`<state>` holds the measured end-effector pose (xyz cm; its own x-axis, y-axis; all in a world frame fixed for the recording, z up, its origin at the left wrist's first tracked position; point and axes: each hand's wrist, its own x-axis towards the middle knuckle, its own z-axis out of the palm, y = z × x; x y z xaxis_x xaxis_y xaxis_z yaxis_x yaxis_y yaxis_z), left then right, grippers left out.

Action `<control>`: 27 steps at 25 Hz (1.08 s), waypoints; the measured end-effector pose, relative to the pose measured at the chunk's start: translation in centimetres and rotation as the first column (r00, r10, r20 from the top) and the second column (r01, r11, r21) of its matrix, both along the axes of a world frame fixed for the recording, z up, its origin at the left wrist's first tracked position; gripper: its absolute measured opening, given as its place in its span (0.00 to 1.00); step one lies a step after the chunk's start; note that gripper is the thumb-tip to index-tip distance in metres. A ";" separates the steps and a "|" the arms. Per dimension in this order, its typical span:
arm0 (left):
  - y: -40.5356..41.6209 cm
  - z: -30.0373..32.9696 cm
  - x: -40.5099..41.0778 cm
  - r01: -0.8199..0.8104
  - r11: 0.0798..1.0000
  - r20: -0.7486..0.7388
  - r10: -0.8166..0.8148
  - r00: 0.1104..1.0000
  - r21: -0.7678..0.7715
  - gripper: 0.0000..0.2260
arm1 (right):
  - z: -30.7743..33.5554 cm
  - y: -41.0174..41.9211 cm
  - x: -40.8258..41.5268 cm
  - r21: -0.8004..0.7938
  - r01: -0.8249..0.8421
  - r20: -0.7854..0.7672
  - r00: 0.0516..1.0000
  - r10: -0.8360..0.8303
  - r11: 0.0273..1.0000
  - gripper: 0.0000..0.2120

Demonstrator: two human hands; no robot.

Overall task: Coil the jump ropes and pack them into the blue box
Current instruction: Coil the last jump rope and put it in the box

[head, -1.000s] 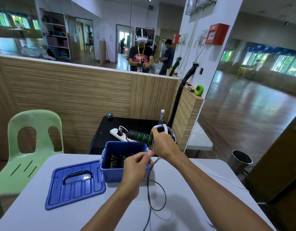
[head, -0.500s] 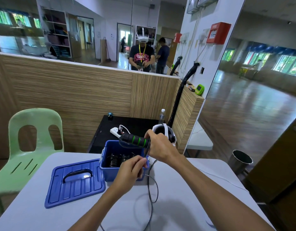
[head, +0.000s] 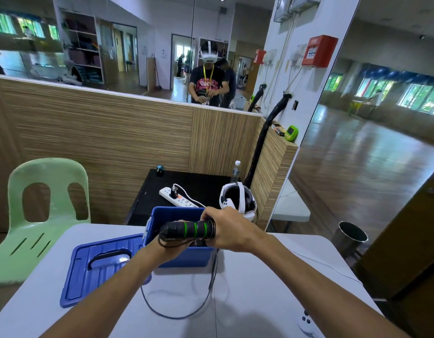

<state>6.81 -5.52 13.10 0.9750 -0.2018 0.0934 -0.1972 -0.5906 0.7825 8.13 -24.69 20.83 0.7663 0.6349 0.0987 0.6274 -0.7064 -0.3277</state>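
While your right hand (head: 231, 231) curls around the black jump-rope handle with green rings (head: 189, 231) above the open blue plastic box (head: 176, 254), your left hand (head: 170, 247) sits beneath it, its grip hidden. Thin black cord (head: 206, 296) loops onto the white table (head: 272, 289) beside the blue lid (head: 98, 267).

The left hand (head: 173, 242) was mostly hidden behind the jump rope handle (head: 189, 231), so its grip could not be made out. The right hand (head: 229, 228) covered the handle's far end. The blue box (head: 162, 214) had its contents screened by both hands. The cord (head: 186, 311) vanished behind the right wrist. A controller (head: 306, 323) was cut off by the bottom edge.
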 end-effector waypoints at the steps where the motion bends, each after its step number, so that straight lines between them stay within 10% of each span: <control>1: 0.7 0.2 0.5 0.098 0.981 0.006 -0.101 0.995 0.170 0.16 | 0.1 -0.1 -0.3 -0.001 -0.018 -0.008 1.000 0.018 1.000 0.16; 5: 0.6 3.6 2.6 0.175 0.743 0.124 -0.328 0.936 0.646 0.06 | -0.1 -0.3 -2.0 -0.015 -0.112 0.041 0.993 0.112 0.994 0.27; 16: -1.1 7.5 2.1 -0.058 0.315 0.180 -0.372 0.911 0.947 0.10 | -3.3 0.7 -2.1 -0.044 0.067 0.038 0.997 -0.066 0.997 0.33; 27: -2.5 8.3 0.6 -0.025 0.247 0.095 -0.274 0.957 0.969 0.09 | -4.6 3.6 -0.4 -0.186 0.212 0.043 0.977 -0.208 0.959 0.30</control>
